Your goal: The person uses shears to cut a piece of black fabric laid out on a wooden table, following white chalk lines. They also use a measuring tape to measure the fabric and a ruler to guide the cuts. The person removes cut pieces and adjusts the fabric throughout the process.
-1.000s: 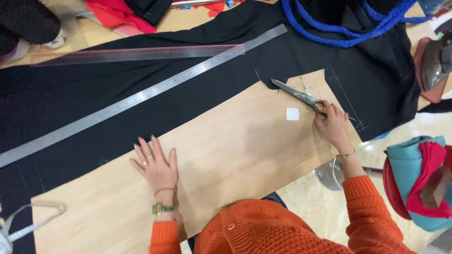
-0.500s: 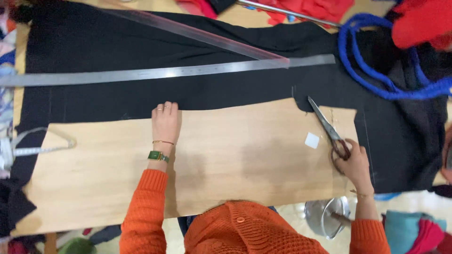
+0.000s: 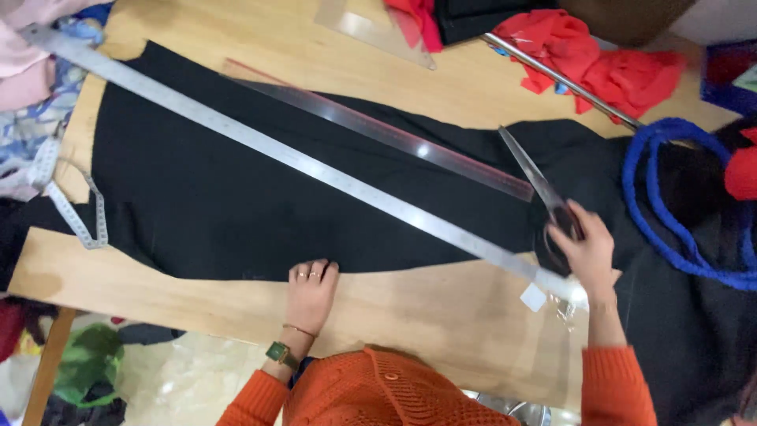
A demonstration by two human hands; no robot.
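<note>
- Head view: right hand [image 3: 585, 251], right of centre, fingers closed around scissors [image 3: 536, 183] over black fabric [image 3: 236, 205];
- left hand [image 3: 310, 293], lower centre, fingers pressed together, flat on the tabletop [image 3: 410, 315] at the fabric's edge.

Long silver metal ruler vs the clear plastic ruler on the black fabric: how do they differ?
The long silver metal ruler is opaque and longer, running from the table's top-left corner nearly to the right hand; the clear plastic ruler is see-through, red-edged and shorter. The metal one lies nearer the left hand. Both lie flat and diagonal on the black fabric.
</note>
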